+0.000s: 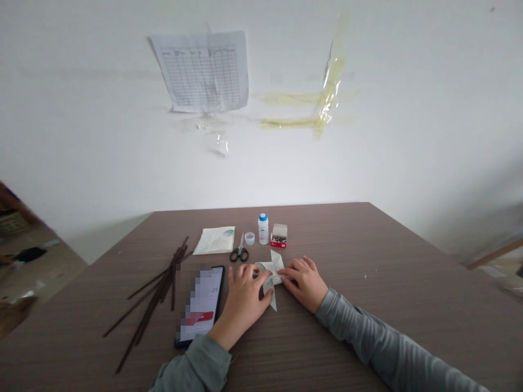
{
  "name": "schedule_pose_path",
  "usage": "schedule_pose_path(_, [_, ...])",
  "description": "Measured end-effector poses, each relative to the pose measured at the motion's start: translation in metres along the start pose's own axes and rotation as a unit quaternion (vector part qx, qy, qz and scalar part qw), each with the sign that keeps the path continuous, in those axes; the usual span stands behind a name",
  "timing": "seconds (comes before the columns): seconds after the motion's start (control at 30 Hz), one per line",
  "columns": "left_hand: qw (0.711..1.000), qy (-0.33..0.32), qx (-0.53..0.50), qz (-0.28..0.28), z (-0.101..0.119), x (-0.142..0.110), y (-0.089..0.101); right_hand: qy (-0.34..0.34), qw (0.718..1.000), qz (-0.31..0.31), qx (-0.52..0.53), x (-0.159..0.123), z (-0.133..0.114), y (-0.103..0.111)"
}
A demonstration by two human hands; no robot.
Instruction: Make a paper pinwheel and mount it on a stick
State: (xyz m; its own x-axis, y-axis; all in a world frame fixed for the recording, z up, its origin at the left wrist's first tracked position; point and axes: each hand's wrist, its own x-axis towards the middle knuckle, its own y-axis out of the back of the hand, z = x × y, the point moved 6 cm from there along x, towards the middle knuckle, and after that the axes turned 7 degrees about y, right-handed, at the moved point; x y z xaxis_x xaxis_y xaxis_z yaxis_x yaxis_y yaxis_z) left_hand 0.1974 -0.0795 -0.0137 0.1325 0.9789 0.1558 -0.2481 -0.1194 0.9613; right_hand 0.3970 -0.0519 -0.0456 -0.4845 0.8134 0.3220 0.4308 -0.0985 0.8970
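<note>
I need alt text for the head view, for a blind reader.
Left hand and right hand touch a paper pinwheel on a table; beyond are scissors, cup, bottle and box, with phone and sticks to the left.

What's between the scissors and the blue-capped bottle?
The small translucent cup stands between the scissors and the blue-capped bottle, as the head view shows.

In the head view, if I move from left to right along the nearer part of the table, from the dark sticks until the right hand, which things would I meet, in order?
Dark sticks → phone → left hand → folded paper piece → right hand.
</note>
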Motion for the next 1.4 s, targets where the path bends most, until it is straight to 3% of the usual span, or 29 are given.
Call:
schedule_pose_path(0.57, [0.999, -0.001, 0.008, -0.037, 0.004, -0.001, 0.006, 0.002, 1.0, -0.005, -0.025, 0.0, -0.002, -0.002])
schedule_pose_path(1.17, [1.0, -0.004, -0.008, -0.029, 0.002, -0.002, 0.003, -0.016, 0.999, -0.03, -0.024, 0.001, -0.012, 0.006])
schedule_pose_path(1.4, [1.0, -0.015, -0.017, 0.007, -0.003, -0.001, -0.005, -0.023, 0.999, -0.039, -0.013, 0.002, -0.007, 0.003])
